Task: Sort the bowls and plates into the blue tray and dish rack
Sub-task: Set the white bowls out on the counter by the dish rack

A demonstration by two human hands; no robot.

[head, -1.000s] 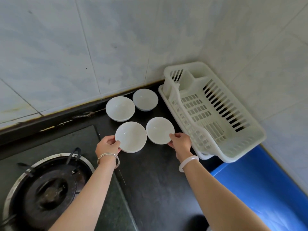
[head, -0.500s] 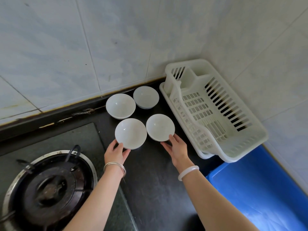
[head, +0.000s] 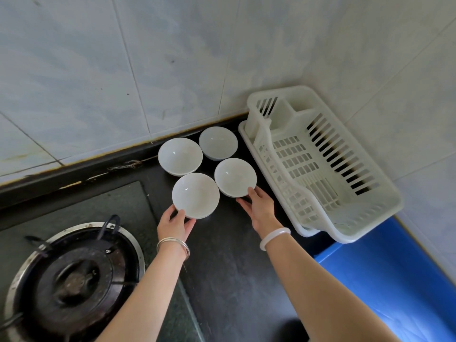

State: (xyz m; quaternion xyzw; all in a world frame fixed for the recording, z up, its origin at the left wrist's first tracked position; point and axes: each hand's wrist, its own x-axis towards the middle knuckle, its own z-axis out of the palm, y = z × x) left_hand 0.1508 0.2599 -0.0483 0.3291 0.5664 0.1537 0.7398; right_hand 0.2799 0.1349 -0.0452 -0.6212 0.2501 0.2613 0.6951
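Several white bowls stand close together on the dark counter. My left hand [head: 175, 224] grips the near edge of the near-left bowl [head: 195, 195], thumb over its rim. My right hand [head: 259, 207] holds the near edge of the near-right bowl [head: 235, 177], thumb against the rim and fingers under it. Behind them sit the far-left bowl [head: 180, 156] and the far-right bowl [head: 218, 143]. The white dish rack [head: 318, 169] lies to the right in the wall corner with nothing in it. The blue tray [head: 385, 275] is at the lower right, also bare.
A gas burner [head: 71, 275] with its black pan support sits at the lower left in the stove top. Tiled walls close off the back and right. Bare dark counter [head: 232, 275] runs between my forearms.
Both hands had let go of the near bowls and drawn back with fingers spread. They have now moved forward and closed on those bowls' near rims. The bowls have not moved.
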